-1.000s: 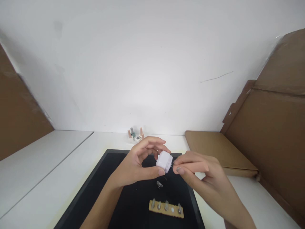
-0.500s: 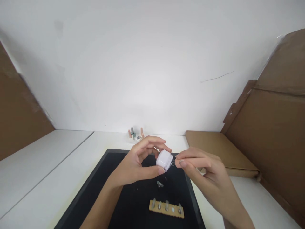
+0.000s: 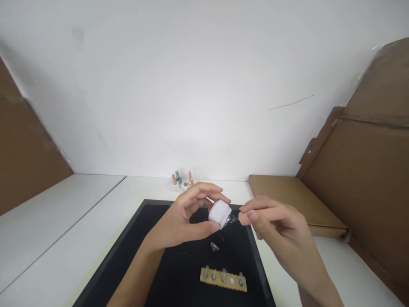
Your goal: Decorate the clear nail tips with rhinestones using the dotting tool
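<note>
My left hand grips a small white jar between thumb and fingers. The jar is tilted, its mouth facing right, with shiny silvery bits at the rim. In my right hand is a nail polish brush with a long pink cap for a handle, held between thumb and fingers. Its thin dark end points left, close to the silvery bits; whether it touches them I cannot tell. Below the hands, a clear nail tip lies on the black mat.
A tan strip holding several upright nail tips lies on the mat near the front. Small bottles with pink and grey caps stand by the wall. A flat cardboard box lies at the right, and cardboard panels flank both sides.
My right hand has drawn the brush slightly to the right, and more of its thin end shows at the jar's mouth. The jar has turned a little in my left hand.
</note>
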Demonstrator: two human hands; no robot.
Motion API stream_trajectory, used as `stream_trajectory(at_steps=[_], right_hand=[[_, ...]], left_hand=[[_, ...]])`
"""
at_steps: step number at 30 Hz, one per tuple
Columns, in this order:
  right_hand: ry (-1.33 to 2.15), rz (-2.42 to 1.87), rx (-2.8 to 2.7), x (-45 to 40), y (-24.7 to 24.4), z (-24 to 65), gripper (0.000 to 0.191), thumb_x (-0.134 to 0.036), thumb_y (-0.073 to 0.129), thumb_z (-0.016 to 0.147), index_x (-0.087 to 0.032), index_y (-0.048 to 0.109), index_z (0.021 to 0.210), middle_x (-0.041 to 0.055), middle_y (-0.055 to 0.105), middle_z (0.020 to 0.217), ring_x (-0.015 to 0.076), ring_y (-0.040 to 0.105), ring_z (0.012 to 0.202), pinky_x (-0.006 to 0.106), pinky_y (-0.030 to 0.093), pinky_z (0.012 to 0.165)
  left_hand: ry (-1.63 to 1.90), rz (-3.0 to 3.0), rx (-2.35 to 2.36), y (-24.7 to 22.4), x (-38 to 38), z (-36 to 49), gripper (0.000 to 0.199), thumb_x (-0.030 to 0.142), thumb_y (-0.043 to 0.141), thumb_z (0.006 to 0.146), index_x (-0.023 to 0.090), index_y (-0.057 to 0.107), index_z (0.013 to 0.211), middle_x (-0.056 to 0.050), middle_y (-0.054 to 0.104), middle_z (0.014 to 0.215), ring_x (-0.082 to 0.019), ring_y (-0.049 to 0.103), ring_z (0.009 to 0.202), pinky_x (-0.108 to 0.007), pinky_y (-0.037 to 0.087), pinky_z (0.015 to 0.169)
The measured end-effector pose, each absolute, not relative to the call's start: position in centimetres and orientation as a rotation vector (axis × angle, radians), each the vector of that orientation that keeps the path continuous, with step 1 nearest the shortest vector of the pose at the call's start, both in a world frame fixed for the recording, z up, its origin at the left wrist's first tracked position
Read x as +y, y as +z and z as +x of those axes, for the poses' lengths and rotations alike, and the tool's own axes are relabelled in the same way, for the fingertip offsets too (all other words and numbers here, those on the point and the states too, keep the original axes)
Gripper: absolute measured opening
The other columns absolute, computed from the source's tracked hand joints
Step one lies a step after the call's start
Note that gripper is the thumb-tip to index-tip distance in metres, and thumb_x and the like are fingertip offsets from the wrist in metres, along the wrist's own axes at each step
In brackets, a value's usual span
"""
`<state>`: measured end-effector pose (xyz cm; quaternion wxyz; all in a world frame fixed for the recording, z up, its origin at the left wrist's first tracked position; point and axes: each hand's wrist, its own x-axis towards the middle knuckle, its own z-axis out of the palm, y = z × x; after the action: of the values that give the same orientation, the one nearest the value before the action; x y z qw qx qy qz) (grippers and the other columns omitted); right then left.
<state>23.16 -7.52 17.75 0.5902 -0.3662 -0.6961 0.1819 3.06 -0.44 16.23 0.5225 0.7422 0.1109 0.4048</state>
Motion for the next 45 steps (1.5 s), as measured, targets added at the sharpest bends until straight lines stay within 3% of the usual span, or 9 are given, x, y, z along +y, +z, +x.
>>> stream_trajectory(at_steps=[5,10,21,34,45], right_hand=[[0.434,-0.922,-1.674,-7.6,17.7,22.9,0.021,-0.019,0.061,0.087,-0.023,0.069,0.068,-0.0015,0.071,0.076,0.0105,0.064,0.066,0.02,0.047,0.053],[0.527,-0.894,-1.643,-7.5,17.8,22.9,0.025,-0.021,0.06,0.087,-0.022,0.065,0.062,-0.0032,0.068,0.066,0.0082,0.058,0.056,0.019,0.043,0.049],[0.798,-1.157,-1.281,-6.5,17.4,22.8,0.05,-0.053,0.06,0.083,-0.016,0.057,0.049,0.0005,0.058,0.053,0.0064,0.045,0.04,0.019,0.035,0.037],[0.626,-1.385,-1.464,-6.6,17.8,22.9,0.048,-0.05,0.056,0.085,-0.019,0.05,0.05,-0.0009,0.057,0.052,0.0095,0.043,0.046,0.024,0.033,0.047],[0.509,-1.406,-1.533,-7.6,18.6,24.8,0.043,-0.048,0.054,0.086,-0.019,0.055,0.054,-0.0001,0.06,0.055,0.0113,0.046,0.049,0.025,0.035,0.048]], left_hand=[[0.962,1.774,0.261,16.4,-0.6,3.0,0.044,0.016,0.068,0.084,0.028,0.053,0.124,-0.007,0.063,0.118,-0.021,0.059,0.106,-0.034,0.045,0.09],[0.952,1.79,0.263,16.4,-0.6,3.0,0.044,0.016,0.067,0.085,0.029,0.052,0.124,-0.007,0.063,0.118,-0.021,0.06,0.106,-0.035,0.045,0.091],[0.831,1.806,0.391,16.1,0.2,2.7,0.047,0.013,0.069,0.082,0.028,0.053,0.123,-0.005,0.062,0.121,-0.021,0.057,0.114,-0.038,0.043,0.099],[0.701,1.863,0.631,15.5,1.2,3.8,0.046,0.017,0.067,0.078,0.024,0.052,0.121,-0.003,0.054,0.102,-0.018,0.058,0.099,-0.035,0.049,0.089],[0.691,2.027,0.926,9.1,0.5,3.0,0.047,0.015,0.062,0.071,0.025,0.058,0.118,-0.004,0.056,0.107,-0.021,0.058,0.097,-0.038,0.049,0.09]])
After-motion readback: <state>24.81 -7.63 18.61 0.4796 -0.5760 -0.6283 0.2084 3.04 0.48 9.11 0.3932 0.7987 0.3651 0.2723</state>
